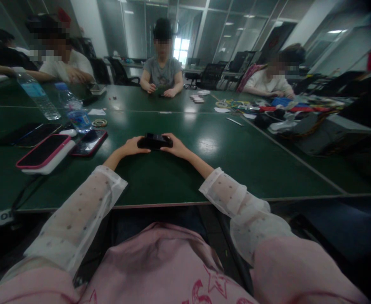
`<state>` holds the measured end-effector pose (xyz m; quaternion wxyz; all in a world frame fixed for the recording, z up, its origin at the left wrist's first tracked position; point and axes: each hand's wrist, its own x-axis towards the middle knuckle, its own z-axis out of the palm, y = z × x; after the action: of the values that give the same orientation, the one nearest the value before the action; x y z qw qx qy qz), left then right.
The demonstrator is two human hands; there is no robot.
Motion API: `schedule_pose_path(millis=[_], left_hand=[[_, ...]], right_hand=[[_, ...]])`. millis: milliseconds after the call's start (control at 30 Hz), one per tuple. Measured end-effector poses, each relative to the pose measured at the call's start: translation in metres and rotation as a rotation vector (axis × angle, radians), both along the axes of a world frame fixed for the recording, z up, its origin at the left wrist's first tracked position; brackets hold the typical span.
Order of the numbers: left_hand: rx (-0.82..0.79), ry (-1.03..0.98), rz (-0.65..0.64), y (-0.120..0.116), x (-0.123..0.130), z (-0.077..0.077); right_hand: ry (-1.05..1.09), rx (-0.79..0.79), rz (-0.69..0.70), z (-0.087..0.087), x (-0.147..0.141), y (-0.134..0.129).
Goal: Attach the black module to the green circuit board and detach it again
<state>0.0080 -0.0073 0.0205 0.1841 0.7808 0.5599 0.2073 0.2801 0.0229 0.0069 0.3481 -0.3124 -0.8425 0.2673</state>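
A small black object (155, 142) rests on or just above the green table (185, 177), straight in front of me. My left hand (135, 146) grips its left end, with the thumb along the near side. On the opposite end my right hand (176, 147) holds it the same way, fingers on the far side. What the object is I cannot make out; its top has a raised dark part. Left of my left hand lies a phone with a red edge (89, 142).
At left are a pink-rimmed phone (44, 151) on a white box, a white mouse (68, 133), two plastic bottles (79, 118) (39, 95) and a tape roll (99, 123). Cables (233, 104) and a metal case (318, 133) lie at right. Several people sit around the table.
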Motion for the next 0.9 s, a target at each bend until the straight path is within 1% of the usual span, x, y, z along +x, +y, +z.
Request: schedule_pose_path(millis=[200, 367, 467, 533, 567, 633, 700, 733, 800, 900], left_hand=[[-0.017, -0.034, 0.014, 0.0, 0.0, 0.0], [-0.017, -0.065, -0.061, 0.004, -0.003, -0.003], [0.004, -0.053, -0.086, 0.005, -0.003, -0.002], [0.009, -0.049, -0.098, 0.004, -0.003, 0.0], [0.011, -0.05, -0.102, 0.003, -0.003, 0.0], [0.011, -0.056, -0.107, 0.002, -0.002, 0.002], [0.012, -0.059, -0.113, 0.001, -0.002, 0.003], [0.013, -0.059, -0.117, 0.0, -0.001, 0.003], [0.012, -0.059, -0.116, -0.001, -0.001, 0.003], [-0.001, -0.067, -0.11, -0.001, -0.001, 0.004]], right_hand=[[0.057, -0.016, -0.001, 0.003, 0.001, 0.003], [0.15, -0.054, -0.028, 0.012, 0.004, 0.005], [0.207, -0.053, -0.096, 0.015, 0.008, 0.009], [0.229, -0.011, -0.187, 0.015, 0.011, 0.014], [0.231, 0.018, -0.255, 0.015, 0.014, 0.017], [0.211, 0.084, -0.434, 0.014, 0.019, 0.022], [0.151, 0.149, -0.613, 0.012, 0.024, 0.026], [0.108, 0.176, -0.681, 0.011, 0.027, 0.027], [0.011, 0.208, -0.76, 0.009, 0.032, 0.027], [-0.105, 0.2, -0.806, 0.004, 0.034, 0.026]])
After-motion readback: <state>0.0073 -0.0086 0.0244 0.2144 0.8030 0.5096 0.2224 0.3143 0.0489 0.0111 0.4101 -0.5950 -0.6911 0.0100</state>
